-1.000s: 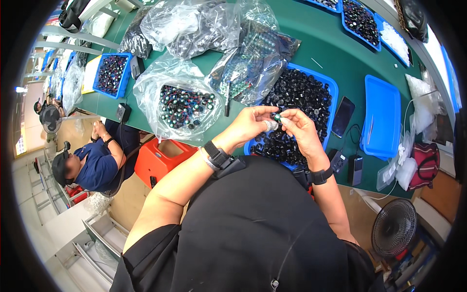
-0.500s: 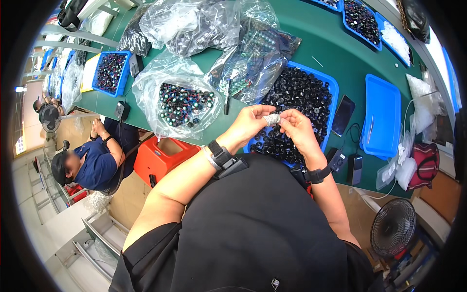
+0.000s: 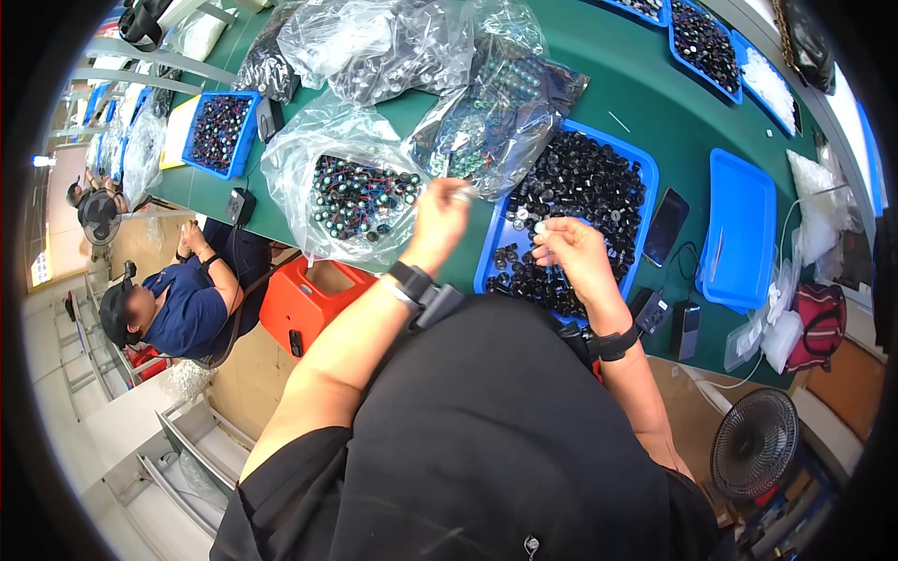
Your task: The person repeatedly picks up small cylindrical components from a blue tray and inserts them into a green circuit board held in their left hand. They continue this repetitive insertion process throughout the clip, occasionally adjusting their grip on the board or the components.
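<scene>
A person's right hand [image 3: 577, 254] pinched a small pale part [image 3: 540, 227] between thumb and forefinger, raised over a blue tray [image 3: 496, 245] on a green worktop [image 3: 636, 89]. Black round parts [image 3: 585, 192] lay heaped in the tray, below and beyond those fingers. The left hand [image 3: 438, 229] hovered left of the tray, fingers curled inward and blurred by motion; whether they gripped anything could not be told. A pale wrap [image 3: 461, 194] showed at the tip of 1 finger. Just left of the left fingers, an open clear bag [image 3: 292, 164] held round parts with red and blue wires [image 3: 360, 201]. Beyond them, a filled dark-tinted bag [image 3: 496, 112] lay near the tray's far left corner. To the right of the right fingers, past the tray, were a dark phone [image 3: 666, 227] and, farther off, blue trays [image 3: 741, 224] stacked together. Well to the left of both hands' fingers, a co-worker [image 3: 192, 313] in a dark blue top sat beyond a red stool [image 3: 313, 299], 2 hands together.
</scene>
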### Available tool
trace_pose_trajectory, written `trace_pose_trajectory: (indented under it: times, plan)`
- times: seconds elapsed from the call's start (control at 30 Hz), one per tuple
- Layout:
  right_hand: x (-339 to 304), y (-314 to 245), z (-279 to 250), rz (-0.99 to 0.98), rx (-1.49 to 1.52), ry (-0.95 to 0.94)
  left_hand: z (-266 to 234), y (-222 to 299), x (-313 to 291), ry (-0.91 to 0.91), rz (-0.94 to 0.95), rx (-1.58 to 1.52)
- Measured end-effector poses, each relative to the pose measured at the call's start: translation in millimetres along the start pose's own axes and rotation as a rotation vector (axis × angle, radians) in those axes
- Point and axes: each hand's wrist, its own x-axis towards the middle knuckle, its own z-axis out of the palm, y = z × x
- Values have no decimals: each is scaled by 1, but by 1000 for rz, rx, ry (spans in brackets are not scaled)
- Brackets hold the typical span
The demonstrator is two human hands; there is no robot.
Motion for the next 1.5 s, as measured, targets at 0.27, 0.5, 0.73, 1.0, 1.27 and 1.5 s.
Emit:
trace_pose_trajectory:
  times: [0.27,0.5,0.73,1.0,1.27,1.5]
  plan:
    - [0,21,-43,-12,-10,76,-139,-62,41,417,-173,-300]
    - [-3,26,-42,33,0,90,-214,-69,62,623,171,452]
    - [-6,28,-41,18,29,108,-70,-21,19,99,569,870]
    - [-6,33,-32,56,3,36,49,-40,-19,-560,636,995]
    - [-11,20,-28,43,28,6,46,-24,-9,-586,-110,49]
    - [-6,13,-19,-111,52,-50,25,21,-14,-720,-364,-439]
